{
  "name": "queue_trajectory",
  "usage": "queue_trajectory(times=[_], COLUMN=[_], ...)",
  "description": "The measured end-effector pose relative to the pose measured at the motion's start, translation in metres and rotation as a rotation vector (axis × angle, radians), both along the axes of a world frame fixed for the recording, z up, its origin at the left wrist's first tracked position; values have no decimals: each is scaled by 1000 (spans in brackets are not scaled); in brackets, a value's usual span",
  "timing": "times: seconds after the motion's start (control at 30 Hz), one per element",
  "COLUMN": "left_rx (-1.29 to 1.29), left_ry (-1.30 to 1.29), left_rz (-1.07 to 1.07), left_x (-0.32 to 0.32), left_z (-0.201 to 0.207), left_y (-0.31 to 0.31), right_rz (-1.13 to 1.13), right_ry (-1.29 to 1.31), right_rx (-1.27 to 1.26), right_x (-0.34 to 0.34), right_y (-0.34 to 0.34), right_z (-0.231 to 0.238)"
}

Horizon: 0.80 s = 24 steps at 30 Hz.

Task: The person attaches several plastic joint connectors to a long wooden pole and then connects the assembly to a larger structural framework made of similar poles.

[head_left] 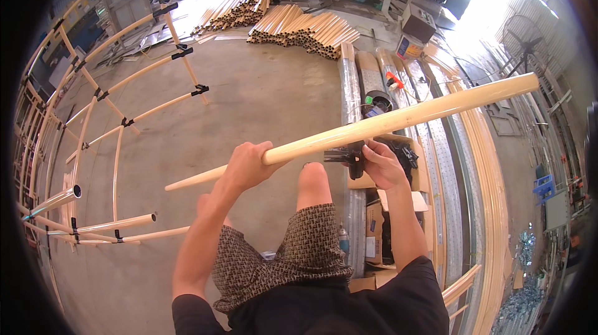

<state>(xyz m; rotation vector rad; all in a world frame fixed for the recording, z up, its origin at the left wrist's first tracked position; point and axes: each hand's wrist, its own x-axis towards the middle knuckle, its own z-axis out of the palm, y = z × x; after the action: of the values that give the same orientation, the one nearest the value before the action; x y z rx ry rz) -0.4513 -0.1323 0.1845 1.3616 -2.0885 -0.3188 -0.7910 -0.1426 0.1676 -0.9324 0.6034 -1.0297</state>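
A long cream-coloured pipe (367,126) runs across in front of me, its near-looking end up at the right and its other end low at the left. My left hand (248,164) is wrapped round it left of the middle. Under the pipe, my right hand (384,164) pinches a black pipe joint (355,159) between thumb and fingers. The joint is just below the pipe; whether they touch I cannot tell. Beyond the right hand, an open cardboard box (418,176) holds more black joints (405,153).
At the left stands a frame of cream pipes (118,123) with black joints. Bundles of cut pipes (305,28) lie on the floor ahead. Long wrapped lengths (436,148) lie along the right, with a tape roll (377,101) and an orange socket (394,81) on them. A fan (526,42) stands behind.
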Motion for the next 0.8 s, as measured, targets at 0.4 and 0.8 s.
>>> queue_trajectory(times=[0.4,0.8], left_rx=[69,179], left_ry=[-13,-45], left_rz=[-69,-19], left_x=[34,66], left_z=[-37,-73], left_y=[10,23], right_rz=[-291,-220], right_ry=[420,494], right_rx=[-53,-54], right_x=[14,49], right_y=[38,61], right_z=[-18,8])
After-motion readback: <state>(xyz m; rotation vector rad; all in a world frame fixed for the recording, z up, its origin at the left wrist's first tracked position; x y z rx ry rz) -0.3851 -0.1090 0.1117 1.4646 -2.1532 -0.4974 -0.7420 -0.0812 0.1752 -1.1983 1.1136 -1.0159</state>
